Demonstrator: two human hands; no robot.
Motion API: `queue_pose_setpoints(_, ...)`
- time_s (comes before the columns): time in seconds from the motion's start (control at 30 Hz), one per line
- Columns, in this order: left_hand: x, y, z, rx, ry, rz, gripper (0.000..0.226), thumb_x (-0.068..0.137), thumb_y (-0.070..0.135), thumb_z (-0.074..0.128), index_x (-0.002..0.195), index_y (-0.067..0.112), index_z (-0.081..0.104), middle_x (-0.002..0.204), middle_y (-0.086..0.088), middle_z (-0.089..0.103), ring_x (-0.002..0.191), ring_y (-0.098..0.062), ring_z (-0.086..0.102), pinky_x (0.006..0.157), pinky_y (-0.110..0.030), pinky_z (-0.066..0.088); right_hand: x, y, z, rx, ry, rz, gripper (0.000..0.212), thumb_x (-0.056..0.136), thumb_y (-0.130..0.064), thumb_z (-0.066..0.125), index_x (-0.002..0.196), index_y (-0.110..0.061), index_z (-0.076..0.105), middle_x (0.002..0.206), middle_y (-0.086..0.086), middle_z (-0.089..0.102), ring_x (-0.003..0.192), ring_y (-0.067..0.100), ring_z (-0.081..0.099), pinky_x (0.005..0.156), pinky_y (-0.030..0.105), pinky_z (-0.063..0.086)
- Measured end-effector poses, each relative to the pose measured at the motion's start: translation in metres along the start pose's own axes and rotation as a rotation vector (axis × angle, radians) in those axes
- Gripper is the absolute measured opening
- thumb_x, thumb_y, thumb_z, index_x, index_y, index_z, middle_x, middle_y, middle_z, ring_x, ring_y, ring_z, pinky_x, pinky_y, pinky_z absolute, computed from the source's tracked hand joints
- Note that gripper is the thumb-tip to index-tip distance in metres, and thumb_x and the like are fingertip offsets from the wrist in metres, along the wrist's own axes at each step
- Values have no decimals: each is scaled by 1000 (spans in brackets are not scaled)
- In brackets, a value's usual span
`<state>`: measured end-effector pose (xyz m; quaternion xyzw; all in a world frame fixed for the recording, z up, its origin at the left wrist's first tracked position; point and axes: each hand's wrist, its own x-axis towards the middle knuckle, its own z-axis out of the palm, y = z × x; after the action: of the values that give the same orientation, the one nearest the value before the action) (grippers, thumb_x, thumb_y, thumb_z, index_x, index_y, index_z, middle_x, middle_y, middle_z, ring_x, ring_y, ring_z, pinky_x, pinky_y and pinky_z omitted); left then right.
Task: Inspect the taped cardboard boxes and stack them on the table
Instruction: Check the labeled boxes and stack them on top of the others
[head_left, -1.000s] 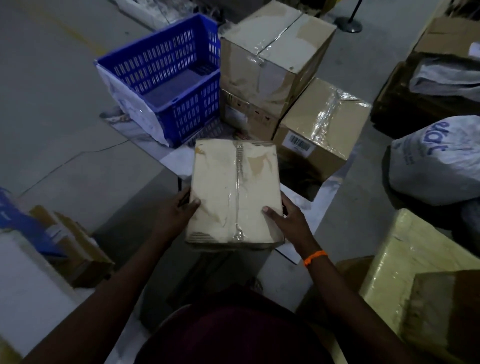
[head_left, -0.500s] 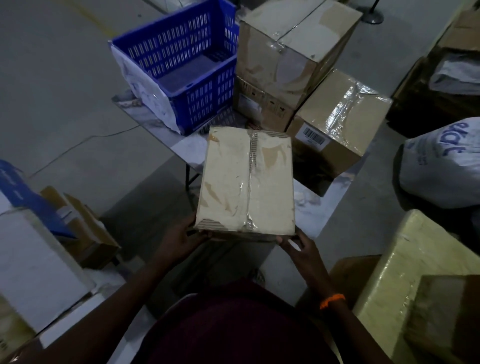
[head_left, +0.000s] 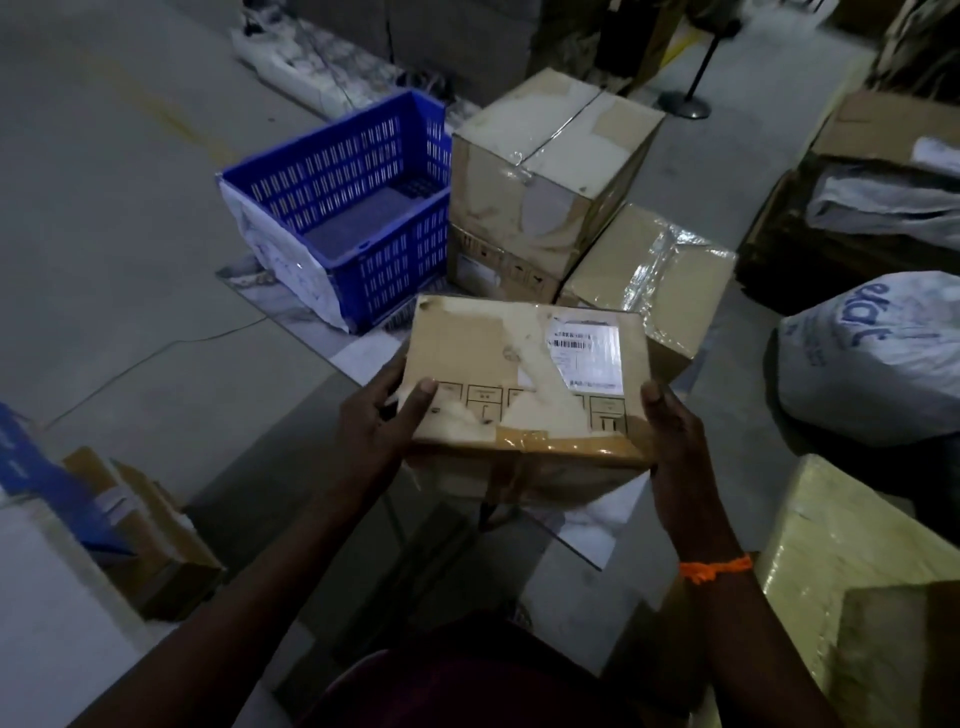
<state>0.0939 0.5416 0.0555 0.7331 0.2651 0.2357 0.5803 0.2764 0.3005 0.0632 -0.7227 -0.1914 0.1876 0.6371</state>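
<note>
Holding the small cardboard box (head_left: 519, 374) by its two short sides, the left hand (head_left: 374, 421) and the right hand (head_left: 675, 441) each curl round an edge with the thumb on top. This turns the top face toward the eyes. I judge this grip serves the inspection, because the white label (head_left: 584, 353) and the brown tape (head_left: 550, 441) at the near edge are both open to view. The box is in the air above the near part of the table (head_left: 358, 358), not yet set down. Behind it on the table a large box (head_left: 545, 171) stands on a lower box (head_left: 498, 270), a film-wrapped box (head_left: 654, 265) sits just beside them, and a blue crate (head_left: 353, 218) stands to their left. Probably the stack is made at the far side to stay out of the way of the hands. The torn paper on the top face looks like surface damage only, but the light is weak and I cannot be sure.
</note>
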Motion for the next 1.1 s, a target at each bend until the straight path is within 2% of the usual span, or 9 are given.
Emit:
queue_pose_setpoints(0.1, 9, 0, 17, -19, -77, -41, 55, 97, 45, 61, 148, 27, 51, 129, 8, 69, 117, -2, 63, 100, -33, 55, 12, 1, -11, 6, 4, 40, 61, 92, -63, 64, 132, -18, 66, 122, 8, 75, 115, 29, 71, 103, 57, 53)
queue_pose_setpoints(0.2, 15, 1, 33, -8, -112, -58, 63, 94, 53, 62, 150, 28, 48, 134, 4, 66, 123, -4, 60, 95, -15, 52, 16, 8, -23, 35, 18, 77, 59, 89, -57, 67, 136, -20, 65, 121, 4, 76, 114, 28, 71, 98, 46, 59)
queue_pose_setpoints(0.27, 21, 3, 38, 3, -109, -51, 67, 89, 60, 58, 148, 29, 49, 134, 4, 66, 122, -4, 60, 97, -20, 53, 17, 11, -28, 24, 13, 77, 67, 86, -61, 70, 138, -20, 63, 123, 3, 75, 115, 25, 71, 99, 45, 58)
queue_pose_setpoints(0.4, 32, 5, 42, 41, -103, -22, 60, 92, 49, 54, 148, 31, 42, 140, 3, 59, 123, -10, 59, 104, -41, 52, 23, 16, -30, -105, 41, 63, 56, 96, -49, 66, 146, -25, 57, 130, -2, 72, 119, 19, 68, 103, 50, 55)
queue_pose_setpoints(0.5, 37, 3, 38, 370, -31, 184, 66, 97, 48, 51, 156, 21, 36, 156, -5, 45, 140, -17, 43, 112, -44, 43, 27, 10, -29, -503, 163, -119, 69, 94, -60, 62, 152, -26, 47, 142, -1, 62, 127, 17, 60, 100, 36, 54)
queue_pose_setpoints(0.6, 41, 13, 41, 669, -82, 425, 67, 99, 46, 42, 158, 15, 31, 165, -7, 28, 154, -19, 18, 122, -47, 24, 29, -4, -14, -800, 91, -300, 66, 100, -49, 59, 155, -15, 43, 159, 9, 46, 146, 23, 42, 116, 41, 39)
queue_pose_setpoints(0.7, 46, 32, 58, 876, -314, 438, 68, 103, 49, 35, 161, 19, 19, 169, -3, 12, 156, -18, 2, 125, -46, 6, 34, -9, 11, -1024, -145, -368, 74, 101, -57, 38, 156, -8, 40, 165, 13, 35, 154, 23, 28, 123, 41, 25)
queue_pose_setpoints(0.8, 50, 37, 72, 1073, -492, 363, 67, 103, 55, 14, 162, 23, 6, 170, 1, 0, 156, -15, -4, 120, -35, -7, 38, -3, 20, -1152, -168, -340, 80, 101, -63, 20, 158, -9, 36, 167, 12, 32, 156, 23, 26, 125, 48, 27)
queue_pose_setpoints(1.1, 53, 34, 76, 1090, -475, 383, 77, 97, 58, -3, 161, 21, 19, 169, -1, 13, 156, -15, 7, 122, -35, 0, 44, 0, 21, -1190, -146, -348, 75, 103, -57, 20, 156, -7, 42, 163, 14, 39, 153, 25, 34, 123, 48, 31)
